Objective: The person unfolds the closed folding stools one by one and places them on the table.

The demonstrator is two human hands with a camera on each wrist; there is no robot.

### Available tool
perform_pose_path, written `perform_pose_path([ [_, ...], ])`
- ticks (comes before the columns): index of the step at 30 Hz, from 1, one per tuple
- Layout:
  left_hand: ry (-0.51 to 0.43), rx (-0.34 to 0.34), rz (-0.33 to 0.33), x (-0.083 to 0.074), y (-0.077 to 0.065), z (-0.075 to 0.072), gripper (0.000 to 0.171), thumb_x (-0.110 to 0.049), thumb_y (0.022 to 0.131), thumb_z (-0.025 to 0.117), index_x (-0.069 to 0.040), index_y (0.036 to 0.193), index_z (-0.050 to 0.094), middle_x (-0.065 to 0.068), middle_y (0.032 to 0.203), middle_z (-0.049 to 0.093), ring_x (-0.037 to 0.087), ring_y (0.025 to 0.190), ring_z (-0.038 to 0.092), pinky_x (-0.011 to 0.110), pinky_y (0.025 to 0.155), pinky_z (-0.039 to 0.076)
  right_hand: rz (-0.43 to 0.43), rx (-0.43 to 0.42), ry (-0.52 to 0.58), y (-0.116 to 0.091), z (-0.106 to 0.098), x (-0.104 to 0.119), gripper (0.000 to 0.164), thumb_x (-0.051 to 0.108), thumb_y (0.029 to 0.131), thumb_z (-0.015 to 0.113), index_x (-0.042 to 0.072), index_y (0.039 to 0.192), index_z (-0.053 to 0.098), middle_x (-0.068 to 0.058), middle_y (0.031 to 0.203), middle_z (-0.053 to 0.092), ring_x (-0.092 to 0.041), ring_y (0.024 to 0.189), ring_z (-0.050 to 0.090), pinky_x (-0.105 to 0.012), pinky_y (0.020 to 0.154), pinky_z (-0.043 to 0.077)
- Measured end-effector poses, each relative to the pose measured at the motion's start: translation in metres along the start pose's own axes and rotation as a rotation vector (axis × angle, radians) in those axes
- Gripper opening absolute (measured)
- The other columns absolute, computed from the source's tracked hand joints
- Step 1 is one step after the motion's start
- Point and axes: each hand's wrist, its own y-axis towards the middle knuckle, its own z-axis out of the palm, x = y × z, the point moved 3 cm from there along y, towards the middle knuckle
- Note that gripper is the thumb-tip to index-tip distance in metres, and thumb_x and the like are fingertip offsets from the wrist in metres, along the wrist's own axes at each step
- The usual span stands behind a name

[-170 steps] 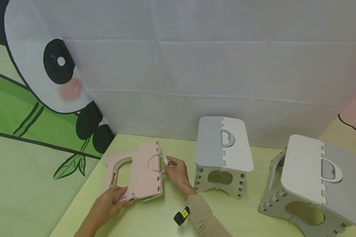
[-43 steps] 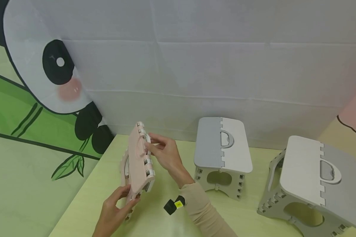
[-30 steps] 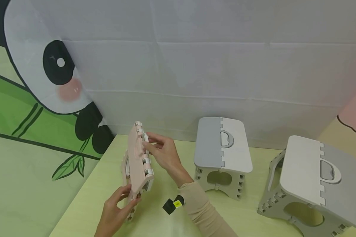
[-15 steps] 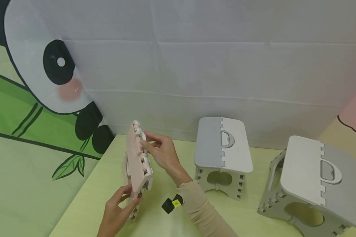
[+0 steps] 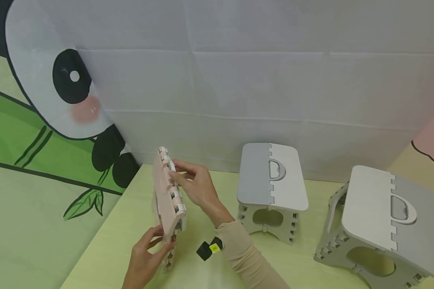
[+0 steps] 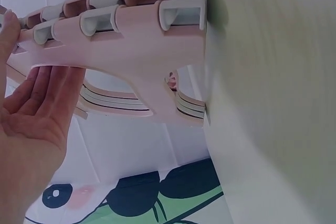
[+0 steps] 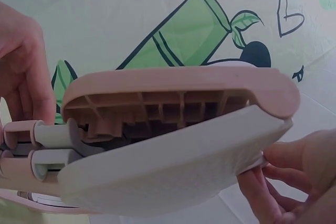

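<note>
A pink and white folding stool [image 5: 166, 196], folded nearly flat, stands on its legs at the left of the table with its hinged edge up. In the head view my right hand [image 5: 199, 186] pinches the handle at the top hinge. My left hand [image 5: 144, 251] grips the pink leg panel [image 6: 131, 51]; in the left wrist view its fingers reach through the leg opening. The right wrist view shows the pink seat half [image 7: 184, 82] and white seat half [image 7: 173, 166] slightly apart in a narrow wedge, with ribs inside.
Two opened grey-and-white folding stools, a smaller one [image 5: 271, 176] and a larger one [image 5: 390, 212], stand to the right on the pale yellow-green table [image 5: 108, 249]. Behind is a printed cloth [image 5: 220, 84]. A black strap piece with a yellow label [image 5: 214, 247] shows beside my right wrist.
The pink stool lay face up earlier and is now raised onto its legs. Over the last second its top leans slightly left with my right hand, while my left hand shifts slightly right.
</note>
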Motion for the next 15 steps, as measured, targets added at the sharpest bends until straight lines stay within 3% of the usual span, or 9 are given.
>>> perform_pose_path([
  [8, -0.036, -0.001, 0.036, -0.0013, 0.0000, 0.0016, 0.049, 0.004, 0.078, 0.087, -0.008, 0.120, 0.067, -0.004, 0.111, 0.070, 0.006, 0.102, 0.067, 0.028, 0.083, 0.061, -0.020, 0.018, -0.016, -0.0004, 0.0013, 0.0015, 0.037, 0.026, 0.099, 0.072, 0.018, 0.136, 0.069, 0.001, 0.117, 0.073, -0.010, 0.095, 0.068, -0.025, 0.078, 0.051],
  [15, -0.049, 0.018, -0.054, -0.0023, 0.0002, 0.0047, 0.049, 0.001, 0.081, 0.085, -0.007, 0.125, 0.065, 0.000, 0.115, 0.070, 0.007, 0.105, 0.066, 0.037, 0.084, 0.062, -0.052, 0.048, -0.009, -0.0008, 0.0026, 0.0026, 0.038, 0.025, 0.100, 0.071, 0.018, 0.137, 0.068, 0.000, 0.119, 0.072, -0.010, 0.096, 0.069, -0.025, 0.080, 0.052],
])
